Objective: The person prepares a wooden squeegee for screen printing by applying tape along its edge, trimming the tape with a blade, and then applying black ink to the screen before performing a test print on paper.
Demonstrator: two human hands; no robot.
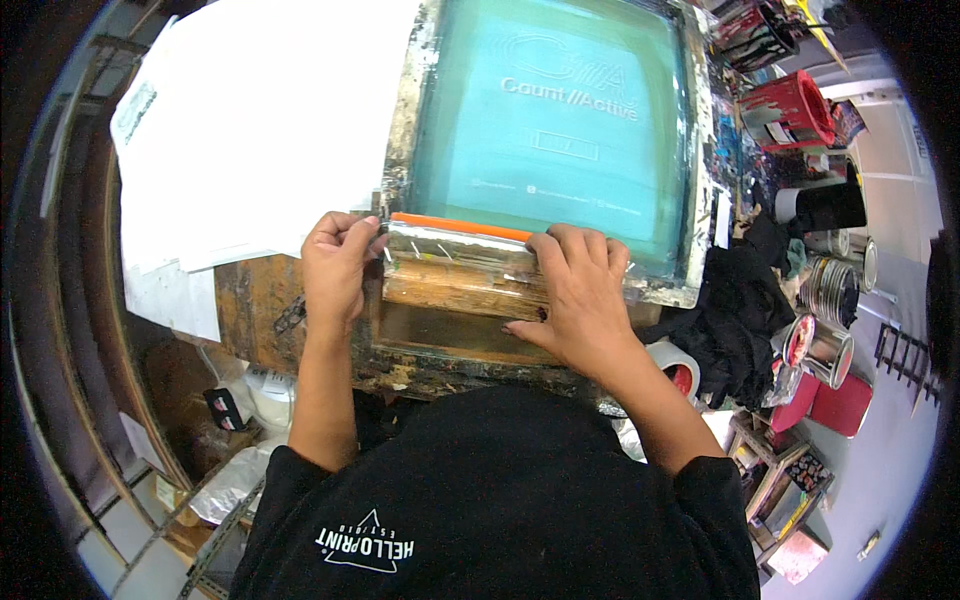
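A wooden squeegee (450, 287) with an orange blade (460, 225) lies along the near edge of the printing screen (540, 170). Its wood looks stained and shiny, as if under clear film. At its left end, my left hand (335, 260) is closed, thumb and forefinger pinched together; what sits between them is too small to make out. Over the squeegee's right part, my right hand (585, 290) bends round it, fingers on the far side and thumb on the near side. The screen has teal mesh with a lettered design and a worn, pale frame.
White paper sheets (260, 130) cover the table's left side. Black cloth (745, 320) is heaped right of the screen, beside a tape roll (675, 368). A red paint-streaked bucket (785, 110) and several cans stand farther right. The stained wooden table edge (440, 378) runs before my body.
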